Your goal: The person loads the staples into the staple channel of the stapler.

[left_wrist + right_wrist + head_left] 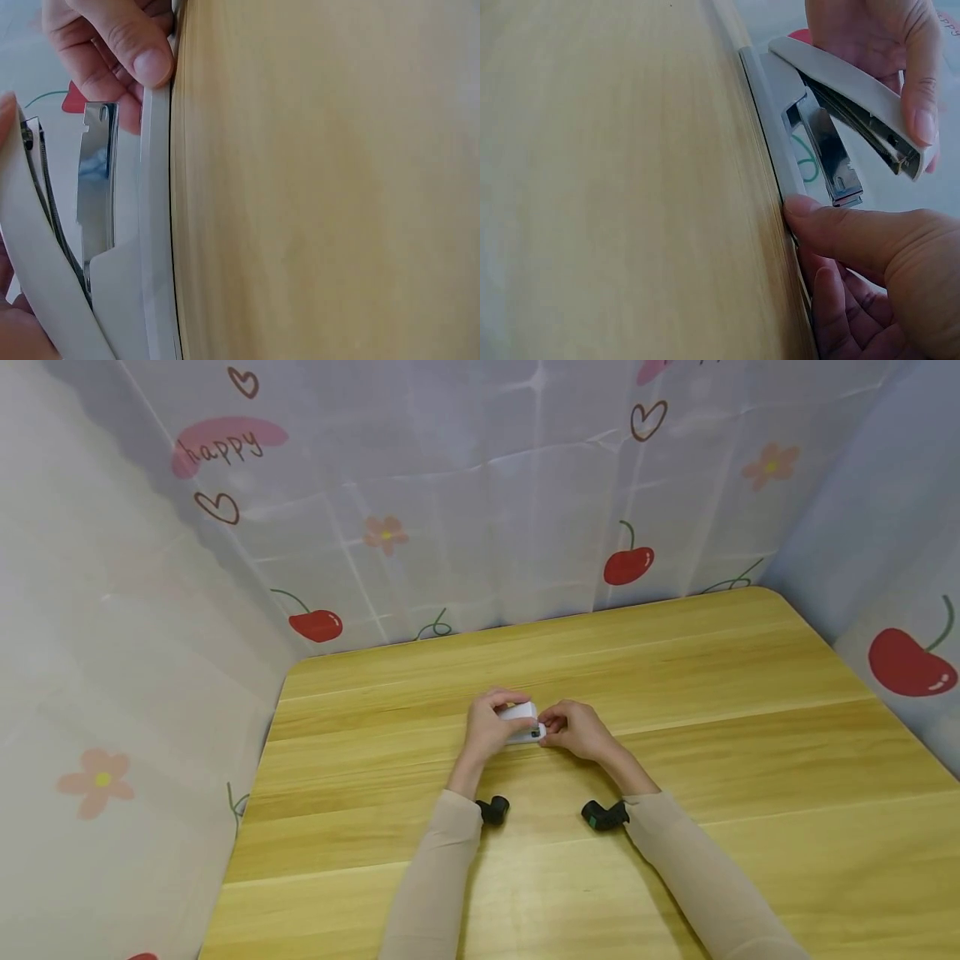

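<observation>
A white stapler (517, 712) stands on the wooden table between both hands, its upper arm (840, 71) swung up away from the base (769, 112). Beneath the raised arm, the shiny metal staple channel (826, 146) is exposed. A thin metal strip and a spring (49, 180) show along the arm's underside in the left wrist view. My left hand (486, 724) holds the upper arm near its front end, fingers on one side and thumb on the other. With thumb and fingers, my right hand (581, 731) pinches the front end of the base.
The light wooden table (390, 718) spreads around the hands. A dark camera mount sits at each wrist, left (495, 811) and right (603, 816). Behind and beside the table hang pale curtains (480, 502) printed with cherries, flowers and hearts.
</observation>
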`<action>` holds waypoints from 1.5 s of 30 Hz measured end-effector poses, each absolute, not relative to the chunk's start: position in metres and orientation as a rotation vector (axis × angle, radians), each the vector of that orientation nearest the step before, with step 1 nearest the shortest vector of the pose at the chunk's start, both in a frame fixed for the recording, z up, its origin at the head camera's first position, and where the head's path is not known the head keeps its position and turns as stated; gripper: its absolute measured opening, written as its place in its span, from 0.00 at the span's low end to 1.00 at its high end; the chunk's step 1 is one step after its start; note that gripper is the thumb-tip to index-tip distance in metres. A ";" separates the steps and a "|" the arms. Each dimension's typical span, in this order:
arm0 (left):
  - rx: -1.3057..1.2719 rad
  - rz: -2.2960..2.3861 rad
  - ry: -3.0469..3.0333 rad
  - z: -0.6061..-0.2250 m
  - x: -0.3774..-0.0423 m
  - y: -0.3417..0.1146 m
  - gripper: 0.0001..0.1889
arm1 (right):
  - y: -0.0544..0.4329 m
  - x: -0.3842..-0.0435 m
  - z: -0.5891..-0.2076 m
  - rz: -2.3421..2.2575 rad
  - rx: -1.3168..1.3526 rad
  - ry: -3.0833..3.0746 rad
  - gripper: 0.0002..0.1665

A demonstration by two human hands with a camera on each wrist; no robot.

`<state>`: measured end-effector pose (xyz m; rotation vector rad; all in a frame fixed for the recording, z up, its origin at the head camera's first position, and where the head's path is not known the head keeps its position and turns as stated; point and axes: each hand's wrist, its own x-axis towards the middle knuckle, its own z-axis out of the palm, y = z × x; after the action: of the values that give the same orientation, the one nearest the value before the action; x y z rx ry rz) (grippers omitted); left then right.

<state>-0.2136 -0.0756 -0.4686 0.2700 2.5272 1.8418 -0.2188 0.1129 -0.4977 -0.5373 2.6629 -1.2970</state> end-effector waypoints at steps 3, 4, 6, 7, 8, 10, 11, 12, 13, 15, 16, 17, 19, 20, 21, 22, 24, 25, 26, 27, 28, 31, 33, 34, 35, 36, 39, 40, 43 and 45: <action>0.237 1.774 2.568 -0.469 -0.213 -0.073 0.17 | 0.113 -0.219 -0.498 -1.293 -0.543 2.663 0.18; 0.229 1.747 2.585 -0.469 -0.213 -0.072 0.17 | 0.114 -0.219 -0.498 -1.292 -0.544 2.663 0.18; 0.211 1.684 2.624 -0.469 -0.213 -0.070 0.17 | 0.114 -0.219 -0.498 -1.287 -0.554 2.665 0.18; 0.207 1.652 2.643 -0.470 -0.214 -0.069 0.17 | 0.114 -0.219 -0.498 -1.287 -0.550 2.665 0.19; 0.203 1.625 2.658 -0.470 -0.214 -0.068 0.17 | 0.115 -0.219 -0.498 -1.287 -0.552 2.665 0.19; 0.194 1.575 2.685 -0.470 -0.214 -0.066 0.17 | 0.115 -0.219 -0.497 -1.286 -0.552 2.667 0.19; 0.193 1.555 2.695 -0.469 -0.213 -0.065 0.17 | 0.115 -0.218 -0.497 -1.283 -0.553 2.670 0.18; 0.191 1.540 2.700 -0.469 -0.213 -0.064 0.17 | 0.115 -0.218 -0.497 -1.285 -0.553 2.670 0.19; 0.190 1.528 2.706 -0.469 -0.213 -0.064 0.17 | 0.115 -0.218 -0.497 -1.284 -0.552 2.672 0.19; 0.189 1.511 2.715 -0.469 -0.213 -0.063 0.17 | 0.115 -0.218 -0.496 -1.285 -0.554 2.670 0.19; 0.191 1.506 2.716 -0.470 -0.213 -0.062 0.17 | 0.115 -0.218 -0.496 -1.283 -0.553 2.671 0.19; 0.192 1.501 2.721 -0.470 -0.213 -0.062 0.17 | 0.115 -0.218 -0.496 -1.281 -0.552 2.671 0.19; 0.196 1.492 2.732 -0.472 -0.214 -0.062 0.17 | 0.115 -0.218 -0.496 -1.282 -0.548 2.669 0.19; 0.198 1.490 2.735 -0.472 -0.214 -0.062 0.17 | 0.115 -0.218 -0.496 -1.284 -0.547 2.667 0.19; 0.199 1.487 2.740 -0.472 -0.214 -0.062 0.16 | 0.115 -0.218 -0.496 -1.281 -0.547 2.670 0.19; 0.198 1.483 2.744 -0.472 -0.214 -0.062 0.16 | 0.115 -0.218 -0.496 -1.280 -0.545 2.671 0.19; 0.199 1.484 2.748 -0.472 -0.214 -0.062 0.16 | 0.115 -0.218 -0.495 -1.282 -0.544 2.670 0.19; 0.197 1.482 2.750 -0.472 -0.214 -0.062 0.16 | 0.115 -0.218 -0.495 -1.281 -0.544 2.671 0.19; 0.197 1.481 2.753 -0.472 -0.214 -0.062 0.17 | 0.114 -0.218 -0.495 -1.280 -0.544 2.672 0.19; 0.196 1.478 2.756 -0.472 -0.214 -0.062 0.17 | 0.114 -0.218 -0.495 -1.277 -0.545 2.675 0.19; 0.194 1.477 2.758 -0.472 -0.214 -0.061 0.17 | 0.114 -0.219 -0.495 -1.277 -0.546 2.676 0.19; 0.187 1.461 2.773 -0.472 -0.214 -0.061 0.17 | 0.114 -0.219 -0.495 -1.274 -0.543 2.676 0.19; 0.183 1.460 2.776 -0.472 -0.214 -0.060 0.17 | 0.114 -0.219 -0.495 -1.277 -0.541 2.669 0.19; 0.180 1.459 2.777 -0.472 -0.214 -0.060 0.17 | 0.114 -0.220 -0.496 -1.278 -0.540 2.667 0.19; 0.181 1.455 2.778 -0.472 -0.214 -0.060 0.18 | 0.114 -0.220 -0.496 -1.282 -0.538 2.663 0.19; 0.182 1.453 2.780 -0.472 -0.213 -0.059 0.19 | 0.115 -0.220 -0.496 -1.286 -0.535 2.661 0.19; 0.196 1.469 2.761 -0.471 -0.212 -0.059 0.23 | 0.116 -0.219 -0.496 -1.293 -0.534 2.662 0.21; 0.202 1.481 2.756 -0.471 -0.211 -0.059 0.24 | 0.117 -0.219 -0.496 -1.298 -0.532 2.664 0.21; 0.226 1.541 2.746 -0.467 -0.207 -0.063 0.28 | 0.119 -0.217 -0.494 -1.309 -0.543 2.675 0.22; 0.243 1.547 2.768 -0.464 -0.205 -0.070 0.31 | 0.120 -0.215 -0.492 -1.316 -0.548 2.691 0.22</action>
<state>-0.2050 -0.0696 -0.4645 0.2432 2.7680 1.5472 -0.2151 0.1201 -0.4923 -0.5478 2.6912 -1.3160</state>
